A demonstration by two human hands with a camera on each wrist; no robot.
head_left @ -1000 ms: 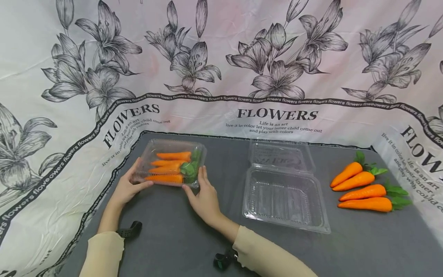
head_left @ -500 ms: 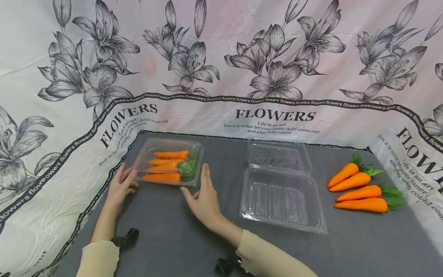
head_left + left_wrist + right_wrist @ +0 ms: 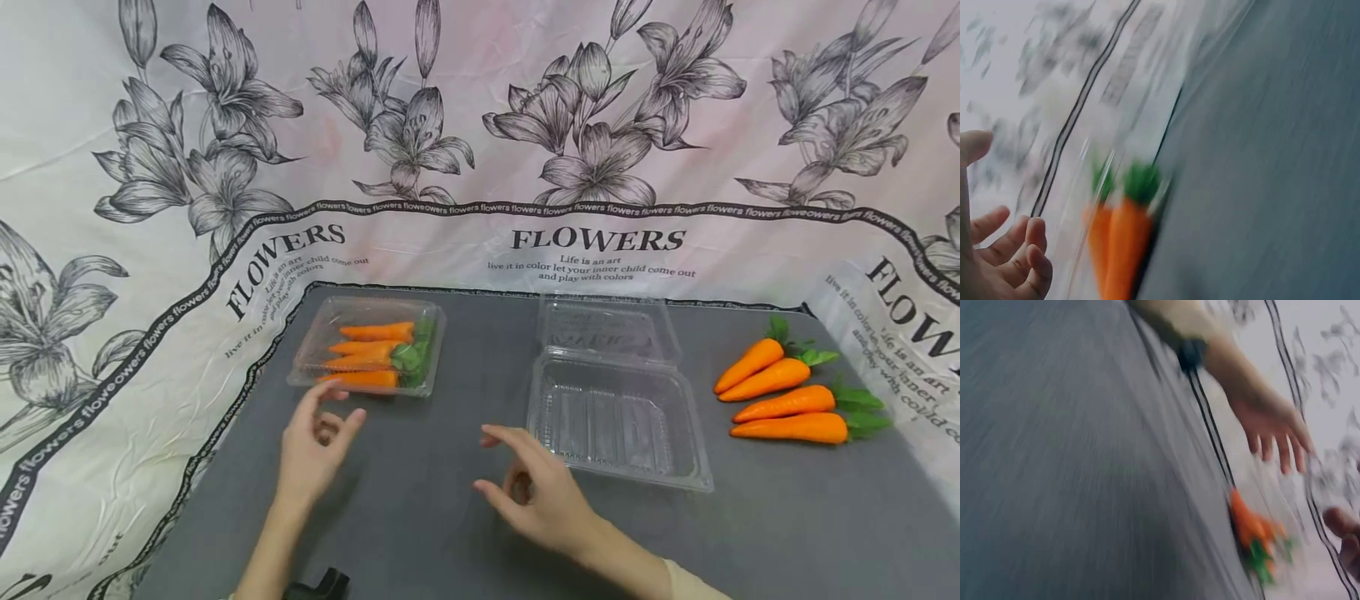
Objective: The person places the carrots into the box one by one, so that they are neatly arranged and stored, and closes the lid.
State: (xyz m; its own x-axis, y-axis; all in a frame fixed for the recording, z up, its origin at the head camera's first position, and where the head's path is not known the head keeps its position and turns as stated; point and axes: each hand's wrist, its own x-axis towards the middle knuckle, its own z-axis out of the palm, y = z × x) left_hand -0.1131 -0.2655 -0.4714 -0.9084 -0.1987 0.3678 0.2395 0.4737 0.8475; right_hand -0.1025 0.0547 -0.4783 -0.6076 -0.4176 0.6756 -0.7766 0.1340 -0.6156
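Observation:
A closed clear plastic box (image 3: 367,346) with several orange carrots inside sits at the back left of the grey table (image 3: 420,517). My left hand (image 3: 315,442) hovers just in front of it, fingers loosely curled, holding nothing. My right hand (image 3: 528,492) hangs over the table's middle, empty, close to the front left corner of an open clear box (image 3: 615,412). Both wrist views are blurred; the left wrist view shows the boxed carrots (image 3: 1119,237) and the right wrist view shows my left hand (image 3: 1272,425) above them.
Several loose carrots (image 3: 787,392) with green tops lie at the right of the table. The open box's lid (image 3: 603,329) lies flat behind it. Flower-printed cloth (image 3: 480,150) rises behind and on both sides. A dark strap (image 3: 318,583) shows by my left forearm.
Both hands have let go of the closed carrot box and pulled back toward me. The right hand has swung right, toward the open box. The closed box stays in place.

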